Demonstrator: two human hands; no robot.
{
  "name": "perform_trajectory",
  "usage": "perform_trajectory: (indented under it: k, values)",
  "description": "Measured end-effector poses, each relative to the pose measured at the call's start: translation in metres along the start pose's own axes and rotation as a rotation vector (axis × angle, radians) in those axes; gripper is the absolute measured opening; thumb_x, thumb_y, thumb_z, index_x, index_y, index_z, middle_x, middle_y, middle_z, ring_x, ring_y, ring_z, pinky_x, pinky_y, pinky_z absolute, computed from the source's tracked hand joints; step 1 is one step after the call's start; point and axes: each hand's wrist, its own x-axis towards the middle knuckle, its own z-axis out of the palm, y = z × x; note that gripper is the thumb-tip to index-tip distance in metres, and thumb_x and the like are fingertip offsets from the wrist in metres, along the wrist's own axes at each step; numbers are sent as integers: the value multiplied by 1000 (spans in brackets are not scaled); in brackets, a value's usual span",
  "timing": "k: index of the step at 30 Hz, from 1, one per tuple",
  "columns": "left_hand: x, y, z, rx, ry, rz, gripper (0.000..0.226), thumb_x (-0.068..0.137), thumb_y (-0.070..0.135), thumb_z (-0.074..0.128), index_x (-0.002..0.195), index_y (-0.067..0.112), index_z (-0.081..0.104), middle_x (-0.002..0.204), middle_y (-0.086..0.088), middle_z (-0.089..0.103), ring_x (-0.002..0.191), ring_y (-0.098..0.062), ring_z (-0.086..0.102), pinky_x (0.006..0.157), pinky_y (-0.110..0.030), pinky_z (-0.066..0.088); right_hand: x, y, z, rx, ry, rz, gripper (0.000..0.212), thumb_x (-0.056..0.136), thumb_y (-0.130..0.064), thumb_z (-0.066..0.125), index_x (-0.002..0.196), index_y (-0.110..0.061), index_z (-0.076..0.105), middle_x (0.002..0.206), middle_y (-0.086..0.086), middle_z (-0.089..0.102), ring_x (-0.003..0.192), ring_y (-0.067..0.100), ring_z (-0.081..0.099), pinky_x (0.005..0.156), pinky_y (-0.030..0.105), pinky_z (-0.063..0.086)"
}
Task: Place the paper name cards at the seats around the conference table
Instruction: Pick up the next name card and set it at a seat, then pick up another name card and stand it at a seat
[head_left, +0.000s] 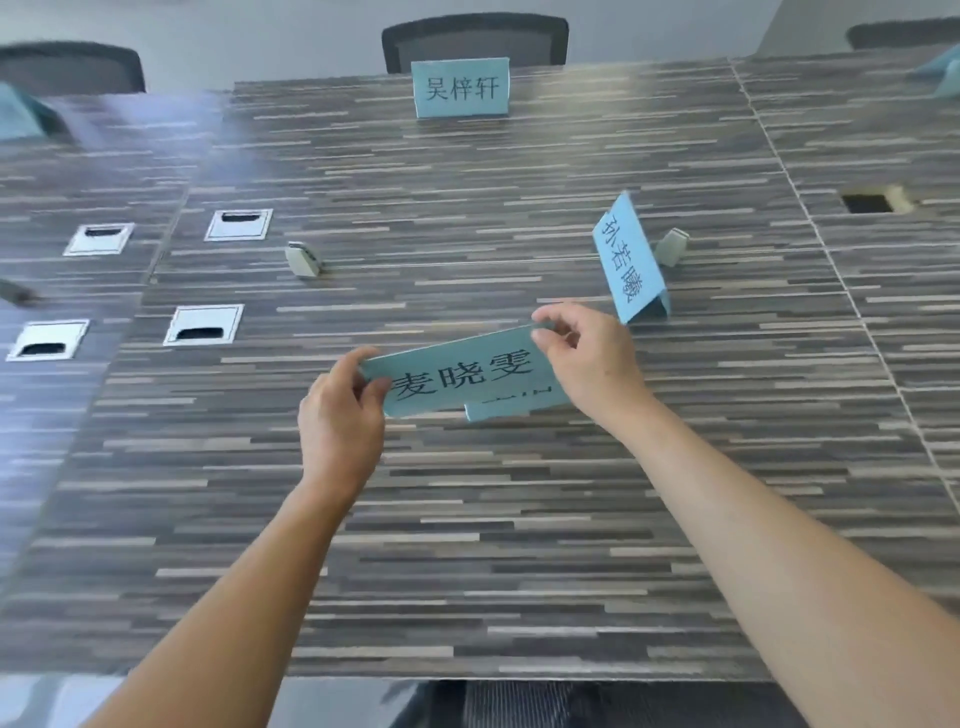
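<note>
Both hands hold one light-blue paper name card (462, 376) with black characters, lifted slightly above the striped conference table (467, 545). My left hand (340, 421) pinches its left end and my right hand (587, 358) pinches its upper right corner. A second blue card (511, 408) peeks out under it. Another folded name card (629, 260) stands turned sideways just beyond my right hand. A further name card (461, 87) stands upright at the far edge, in front of a black chair (474, 39).
Metal cable ports (203, 325) sit in the table on the left, and an open cut-out (867, 202) on the right. Two small grey clip-like objects (302, 260) (672, 247) stand mid-table. More blue cards show at the far left (18, 117) and far right (943, 73) edges.
</note>
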Motion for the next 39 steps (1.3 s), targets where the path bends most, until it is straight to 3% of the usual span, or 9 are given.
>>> perform_trajectory:
  k: [8,12,15,17,22,26,32,35,39]
  values:
    - [-110,10,22,73,-114,-2,27,93,22,64,119,30,65,88,9,70,84,-17,64,74,-42,56,-118,53,-44,7,-63,132,20,92,-19,69,111,-17,75,97,-8,72,88,10,66,84,31,56]
    - [-146,14,41,87,-157,-12,31,94,21,65,124,27,65,90,5,69,85,-18,63,76,-41,56,-154,79,-54,-31,-76,175,21,93,-20,68,112,-17,75,104,-6,74,93,7,65,84,22,52]
    - [-164,12,52,95,-191,-38,31,93,20,65,124,23,66,86,7,65,86,-20,62,76,-42,56,-170,96,-54,-74,-102,221,22,94,-23,67,115,-19,74,106,-9,73,93,6,62,73,6,41]
    - [-173,11,57,80,-217,-66,31,93,19,65,124,22,66,87,7,65,87,-19,62,76,-42,56,-175,104,-52,-98,-102,229,23,94,-23,67,116,-20,73,104,-10,71,91,7,62,70,4,39]
    - [-174,12,63,52,-229,-107,33,94,17,65,127,22,64,96,1,69,91,-18,64,77,-39,57,-176,112,-49,-116,-155,249,31,96,-30,63,125,-22,67,113,-3,71,102,20,68,76,29,60]
    - [-160,14,46,200,-262,-98,49,85,16,63,133,27,58,102,11,69,90,-15,61,71,-37,55,-163,113,-65,-185,-54,281,42,96,-45,56,128,-21,65,102,-7,74,97,17,68,85,31,53]
    - [-85,27,41,167,-179,-179,51,90,20,54,141,23,50,113,6,66,100,-18,61,85,-39,50,-84,108,-74,-131,-42,374,38,97,-42,52,127,-22,65,118,0,71,106,19,66,92,35,52]
    - [-45,30,70,119,-254,-177,57,95,32,56,149,27,38,126,2,63,111,-21,60,94,-46,51,-38,102,-56,-125,-94,364,47,96,-45,46,140,-28,51,124,-7,66,105,21,67,93,44,54]
    - [-14,22,108,37,-262,-178,60,95,32,61,149,30,34,123,3,66,110,-20,61,92,-48,53,7,106,-26,-69,-186,360,54,95,-46,48,147,-40,33,132,-7,59,105,24,67,87,46,59]
